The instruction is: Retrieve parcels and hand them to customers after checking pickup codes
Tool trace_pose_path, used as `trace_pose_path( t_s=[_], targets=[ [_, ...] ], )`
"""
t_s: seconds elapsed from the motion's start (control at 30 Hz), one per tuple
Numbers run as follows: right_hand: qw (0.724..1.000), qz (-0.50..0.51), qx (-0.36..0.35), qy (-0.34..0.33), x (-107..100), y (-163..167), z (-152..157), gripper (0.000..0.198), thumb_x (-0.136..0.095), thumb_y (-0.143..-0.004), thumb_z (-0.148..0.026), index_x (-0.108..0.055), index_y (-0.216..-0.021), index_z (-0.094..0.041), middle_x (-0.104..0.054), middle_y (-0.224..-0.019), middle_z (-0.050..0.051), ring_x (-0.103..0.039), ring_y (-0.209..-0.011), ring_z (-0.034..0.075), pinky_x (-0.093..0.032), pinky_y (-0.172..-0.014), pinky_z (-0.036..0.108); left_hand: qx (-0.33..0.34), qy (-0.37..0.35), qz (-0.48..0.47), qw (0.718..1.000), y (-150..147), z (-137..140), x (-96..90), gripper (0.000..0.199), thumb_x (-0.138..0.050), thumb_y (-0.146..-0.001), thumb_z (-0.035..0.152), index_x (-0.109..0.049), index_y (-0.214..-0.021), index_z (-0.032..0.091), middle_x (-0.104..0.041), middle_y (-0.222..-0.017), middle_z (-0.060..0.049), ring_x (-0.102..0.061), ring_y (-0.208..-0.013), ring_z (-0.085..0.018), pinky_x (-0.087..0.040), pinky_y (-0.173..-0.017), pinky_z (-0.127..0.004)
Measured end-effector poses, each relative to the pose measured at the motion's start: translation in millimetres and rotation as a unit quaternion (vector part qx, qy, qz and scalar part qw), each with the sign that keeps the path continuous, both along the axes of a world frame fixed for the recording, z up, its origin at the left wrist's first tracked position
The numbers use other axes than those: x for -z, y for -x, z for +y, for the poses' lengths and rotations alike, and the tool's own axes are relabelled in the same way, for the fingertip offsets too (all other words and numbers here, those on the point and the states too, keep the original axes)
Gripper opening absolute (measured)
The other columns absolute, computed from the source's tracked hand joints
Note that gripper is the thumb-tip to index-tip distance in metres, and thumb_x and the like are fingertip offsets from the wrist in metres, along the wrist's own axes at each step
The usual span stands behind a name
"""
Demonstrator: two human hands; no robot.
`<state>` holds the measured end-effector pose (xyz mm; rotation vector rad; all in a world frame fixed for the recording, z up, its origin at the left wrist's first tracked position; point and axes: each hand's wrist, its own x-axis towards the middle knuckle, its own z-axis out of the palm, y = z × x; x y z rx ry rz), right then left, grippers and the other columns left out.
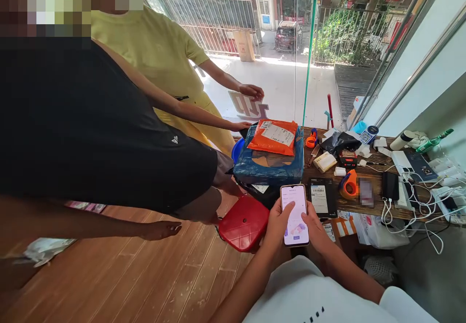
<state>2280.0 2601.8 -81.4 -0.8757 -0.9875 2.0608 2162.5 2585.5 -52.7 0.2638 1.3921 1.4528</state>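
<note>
Left hand [277,220] and right hand [315,227] grip a rectangular, lit, white-screened smartphone [295,222], a flat orange plastic parcel [269,145] beyond them

Stool [243,222] left of phone [295,228]; packet [275,137] on parcel [268,170] beyond.

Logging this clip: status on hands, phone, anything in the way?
Left hand, right hand both holding phone. Phone lit. Only thumbs in front; blue parcel just beyond.
</note>
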Motion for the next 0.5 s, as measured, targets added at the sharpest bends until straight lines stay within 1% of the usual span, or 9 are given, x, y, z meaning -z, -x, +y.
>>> trace_pose_path(
  t_s=[0.1, 0.23, 0.4, 0.5],
  targets=[
    [1.0, 0.0, -0.002, -0.002, -0.7, -1.0, 0.5, 0.067, -0.075, -0.075, -0.066, -0.049, -0.122, -0.025, -0.071, -0.1, 0.005, -0.071, -0.083, 0.024, -0.056, -0.07, 0.037, -0.014, 0.0, 0.018, 1.0, -3.3, 2.3, 2.7, 0.062, -0.093, -0.047, 0.046, -0.071, -0.096, 0.016, -0.079, -0.094, -0.011, -0.073, -0.075, -0.026, -0.055, -0.061, -0.031],
    [1.0, 0.002, 0.005, 0.001, 0.3, -1.0, -0.1, 0.069, -0.076, -0.075, -0.065, -0.048, -0.123, -0.025, -0.071, -0.103, 0.006, -0.071, -0.085, 0.025, -0.057, -0.07, 0.037, -0.017, 0.005, 0.029, 0.999, -5.4, 4.1, 4.0, 0.06, -0.091, -0.048, 0.045, -0.071, -0.096, 0.016, -0.079, -0.097, -0.012, -0.072, -0.077, -0.025, -0.056, -0.063, -0.031],
    [1.0, 0.011, 0.022, 0.008, 2.7, -1.1, 0.1, 0.064, -0.075, -0.076, -0.062, -0.049, -0.121, -0.025, -0.071, -0.107, 0.007, -0.071, -0.089, 0.025, -0.056, -0.072, 0.036, -0.01, -0.004, 0.031, 0.999, -4.4, 5.1, 5.3, 0.051, -0.086, -0.051, 0.043, -0.072, -0.093, 0.017, -0.079, -0.098, -0.011, -0.073, -0.087, -0.028, -0.056, -0.071, -0.033],
    [1.0, 0.001, 0.021, 0.015, 3.4, -1.2, 0.7, 0.06, -0.075, -0.077, -0.057, -0.051, -0.121, -0.026, -0.072, -0.104, 0.005, -0.07, -0.087, 0.024, -0.056, -0.071, 0.036, -0.009, 0.002, 0.023, 1.0, -3.8, 5.6, 6.1, 0.051, -0.084, -0.051, 0.043, -0.072, -0.093, 0.017, -0.079, -0.093, -0.009, -0.072, -0.081, -0.027, -0.055, -0.067, -0.032]
  ],
)
